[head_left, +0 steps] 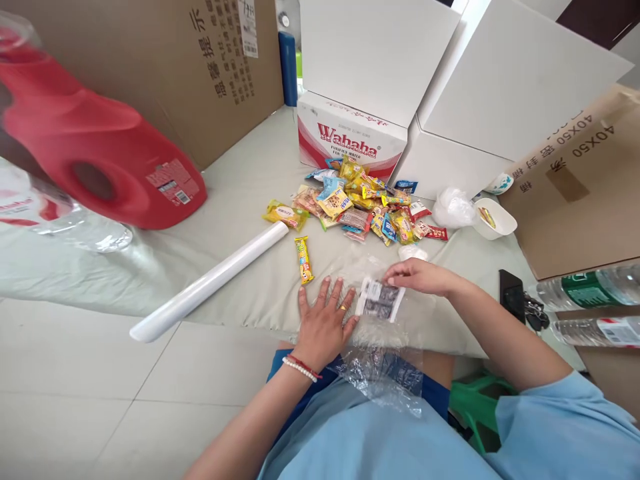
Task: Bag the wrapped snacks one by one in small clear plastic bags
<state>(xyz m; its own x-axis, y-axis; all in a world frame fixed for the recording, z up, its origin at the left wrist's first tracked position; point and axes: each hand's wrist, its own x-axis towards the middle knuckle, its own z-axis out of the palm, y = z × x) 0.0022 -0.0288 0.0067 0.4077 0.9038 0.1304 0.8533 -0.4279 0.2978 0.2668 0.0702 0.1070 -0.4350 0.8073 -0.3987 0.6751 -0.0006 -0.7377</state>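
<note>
While left hand (323, 327) lies fingers-spread, right hand's (416, 275) fingers curl at black-and-white printed packet (379, 300), grip unclear; colourful wrapped snacks (366, 203), upper centre, lie loose outside clear plastic bag (384, 360).

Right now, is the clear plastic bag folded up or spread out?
Spread out, wrinkled: the clear plastic bag lies on the cloth and hangs past its edge.

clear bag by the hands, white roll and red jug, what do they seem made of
Clear bag: probably thin, glossy plastic film, being see-through and crinkled.
White roll: smooth with a soft sheen, perhaps plastic sheet, though coated paper is possible.
Red jug: likely moulded plastic, semi-gloss, judging by its rounded form and even colour.
</note>
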